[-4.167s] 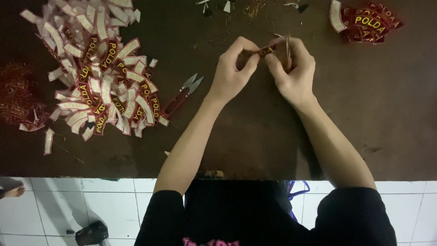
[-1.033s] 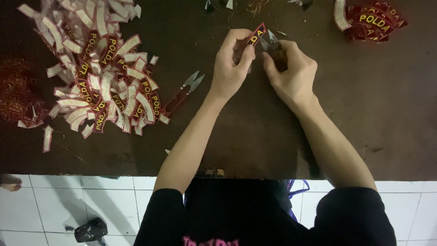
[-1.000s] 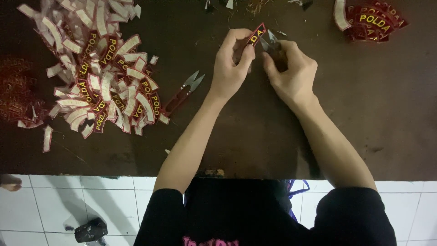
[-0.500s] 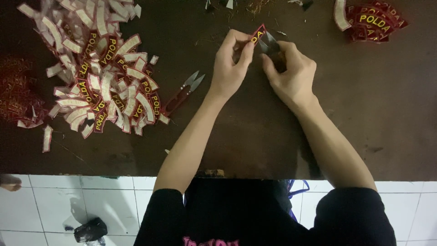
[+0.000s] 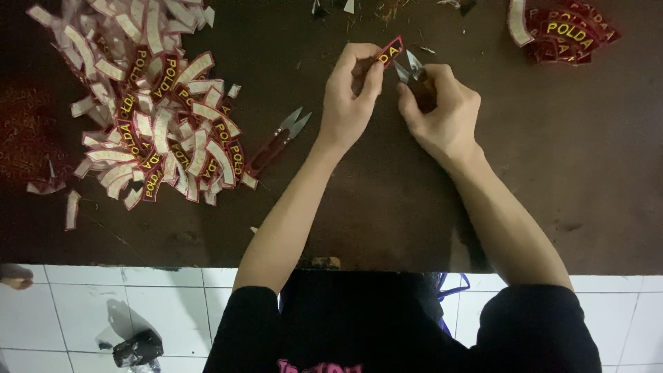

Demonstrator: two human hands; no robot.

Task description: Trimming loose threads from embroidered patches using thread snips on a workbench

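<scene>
Dark-red patch [image 5: 390,50] pinched in the left hand [image 5: 349,97], thumb and fingers [image 5: 373,73] closed on its lower end, held up off the counter [image 5: 566,173] and tilted toward the right hand [image 5: 442,114]. Likely raised that way to bring its edge to the blades. Right hand wrapped shut around small snips [image 5: 412,67], only the open metal tips showing, just beside the patch's free end; touching or not, cannot tell. Both wrists low over the brown top, probably for steadiness.

Far left: big loose heap of patches [image 5: 148,117], some face up, some white back up. Second pair of snips [image 5: 276,141] lying idle just beside the heap's right edge, near the left forearm. Small stack of patches [image 5: 563,34] at far right, well apart from the hands. Red trimmings [image 5: 27,138] at the left margin.

Near edge of the counter under the elbows; white tiled floor [image 5: 76,311] below. Bare brown surface between hands and near edge, and out toward the right.
</scene>
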